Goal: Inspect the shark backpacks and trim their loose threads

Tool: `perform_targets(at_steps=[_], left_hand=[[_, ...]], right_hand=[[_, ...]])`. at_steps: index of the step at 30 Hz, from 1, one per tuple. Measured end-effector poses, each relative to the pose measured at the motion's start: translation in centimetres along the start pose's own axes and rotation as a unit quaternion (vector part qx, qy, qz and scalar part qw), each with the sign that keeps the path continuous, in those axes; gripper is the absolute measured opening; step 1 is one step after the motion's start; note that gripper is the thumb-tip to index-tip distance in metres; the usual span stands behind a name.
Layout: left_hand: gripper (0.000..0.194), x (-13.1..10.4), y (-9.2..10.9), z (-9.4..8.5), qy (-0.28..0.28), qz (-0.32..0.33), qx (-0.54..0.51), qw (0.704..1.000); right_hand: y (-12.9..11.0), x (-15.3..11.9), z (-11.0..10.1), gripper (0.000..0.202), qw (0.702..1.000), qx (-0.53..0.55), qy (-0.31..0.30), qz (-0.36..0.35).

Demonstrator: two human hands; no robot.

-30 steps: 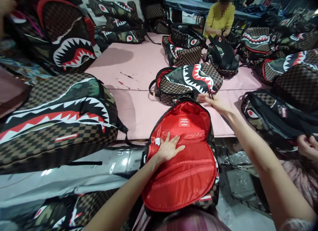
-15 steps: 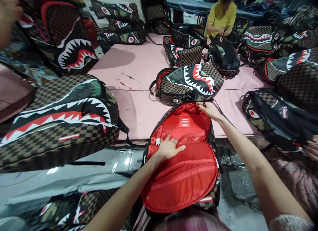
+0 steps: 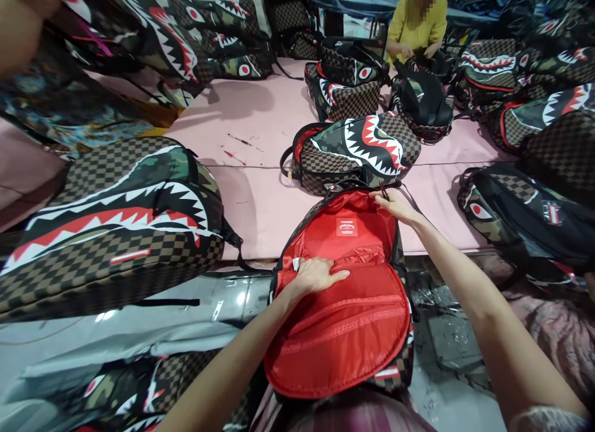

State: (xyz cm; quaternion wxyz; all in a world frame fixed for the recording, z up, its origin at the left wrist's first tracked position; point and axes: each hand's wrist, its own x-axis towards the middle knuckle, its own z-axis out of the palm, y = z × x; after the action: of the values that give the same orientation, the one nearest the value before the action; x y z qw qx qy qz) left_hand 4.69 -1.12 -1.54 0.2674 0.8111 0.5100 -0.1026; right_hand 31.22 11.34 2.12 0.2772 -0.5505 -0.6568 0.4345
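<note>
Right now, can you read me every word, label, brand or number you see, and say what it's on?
No text reads clearly:
Red label inside the open bag: white print, too small.
White tag by the left hand: no legible print.
Strips on the open bag and left bag: too small.
Right bag's patch: blurred.

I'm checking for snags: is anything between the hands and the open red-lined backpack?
Nothing visible: the left hand rests inside the open backpack, and the right hand is at its upper right edge. The shark-mouth backpack lies beyond its top, not between.
</note>
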Motion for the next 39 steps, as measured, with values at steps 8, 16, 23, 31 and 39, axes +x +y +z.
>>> perform_targets(at_steps=[8,16,23,31,39], left_hand=[[0.068,-0.2,0.0,1.7,0.066,-0.001,-0.007,0.998],[0.050,-0.9,0.6,2.2,0.145,0.015,0.027,0.989],[0.055,-0.5,0.4,2.9,0.185,0.031,0.062,0.980],[0.050,-0.5,1.0,1.4,0.125,0.018,0.039,0.991],[0.053,-0.5,1.4,1.4,0.149,0.000,0.053,0.987]], right_hand=[[1.0,-0.4,0.3,0.040,1.000,0.017,-0.004,-0.018],[0.6,-4.7,0.5,0.033,0.998,-0.022,0.029,-0.042],[2.9,-10.3,1.5,0.030,0.933,-0.283,0.209,0.071],[5.1,-11.9,1.4,0.020,0.929,-0.234,0.241,0.156],[6.2,-11.8,1.2,0.016,0.938,-0.200,0.235,0.158]])
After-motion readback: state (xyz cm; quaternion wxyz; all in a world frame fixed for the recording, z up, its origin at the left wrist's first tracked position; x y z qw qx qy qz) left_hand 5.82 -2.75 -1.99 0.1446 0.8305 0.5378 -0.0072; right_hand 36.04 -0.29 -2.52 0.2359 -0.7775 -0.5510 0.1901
